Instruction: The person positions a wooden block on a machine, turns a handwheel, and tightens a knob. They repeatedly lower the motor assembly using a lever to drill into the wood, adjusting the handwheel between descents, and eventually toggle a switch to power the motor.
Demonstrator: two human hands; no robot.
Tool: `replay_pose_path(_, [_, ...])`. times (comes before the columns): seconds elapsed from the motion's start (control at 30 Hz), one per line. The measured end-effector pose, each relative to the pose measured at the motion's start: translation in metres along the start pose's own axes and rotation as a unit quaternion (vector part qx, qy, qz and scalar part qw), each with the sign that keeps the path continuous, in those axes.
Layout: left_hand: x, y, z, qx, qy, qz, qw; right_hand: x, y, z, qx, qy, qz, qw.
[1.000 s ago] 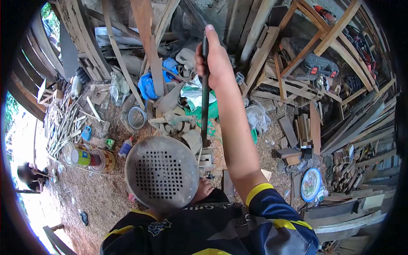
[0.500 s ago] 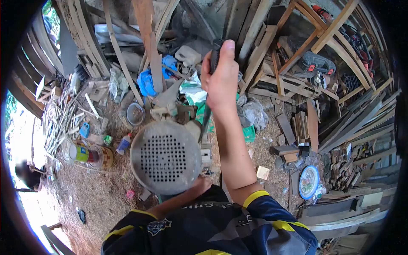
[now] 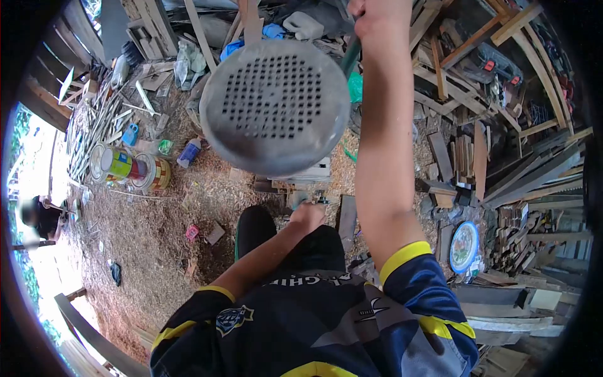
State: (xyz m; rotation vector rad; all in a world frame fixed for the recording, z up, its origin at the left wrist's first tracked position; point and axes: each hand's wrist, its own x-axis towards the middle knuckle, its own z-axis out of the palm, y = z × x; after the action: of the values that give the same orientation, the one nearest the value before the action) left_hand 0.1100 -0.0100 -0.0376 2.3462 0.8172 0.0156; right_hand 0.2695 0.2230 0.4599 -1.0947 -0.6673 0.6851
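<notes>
Far to my left on the sawdust floor stand the striped paint cans, with a blue bottle just beside them (none of that is in my reach).

My left hand is down low in front of my knee. Its fingers are curled in, right next to a small metal fitting at the foot of the machine. I cannot tell whether they clamp anything or only rest there.

Above it, filling the middle of my view, is the perforated round metal cover, tilted slightly and facing up at me.

Right of the cover my right arm goes straight up. My right hand is at the top edge of the view, fingers wrapped tight round the dark rod, which runs down behind the cover's rim.

As I judge it, I am working the rod at the high end of its travel while the left hand steadies things below. The next move calls for a firm grip on the rod, a straight pull in line with it, and the left hand kept out from under the cover.

Further right lie a blue plate and stacked timber.
</notes>
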Motion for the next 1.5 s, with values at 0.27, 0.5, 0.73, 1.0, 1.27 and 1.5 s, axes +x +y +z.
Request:
replay_pose_path(0.27, [0.001, -0.006, 0.015, -0.002, 0.043, 0.018, 0.999, 0.001, 0.014, -0.006, 0.049, -0.058, -0.052, 0.996])
replay_pose_path(0.5, [-0.007, -0.001, 0.009, -0.014, 0.018, 0.01, 1.0, -0.007, 0.014, -0.005, 0.062, -0.069, -0.085, 0.992])
replay_pose_path(0.73, [0.005, -0.001, -0.008, -0.026, 0.059, 0.033, 0.997, -0.068, 0.022, -0.041, 0.103, -0.233, -0.244, 0.936])
replay_pose_path(1.0, [-0.001, -0.007, 0.019, 0.071, 0.078, 0.025, 0.994, -0.069, 0.001, -0.058, 0.306, -0.317, 0.128, 0.888])
replay_pose_path(1.27, [0.001, -0.008, 0.017, 0.084, 0.128, 0.06, 0.986, -0.067, 0.026, -0.045, 0.1, -0.151, -0.181, 0.967])
replay_pose_path(1.5, [0.0, -0.001, 0.004, 0.099, 0.093, 0.046, 0.99, -0.058, 0.138, -0.092, -0.021, -0.163, -0.277, 0.947])
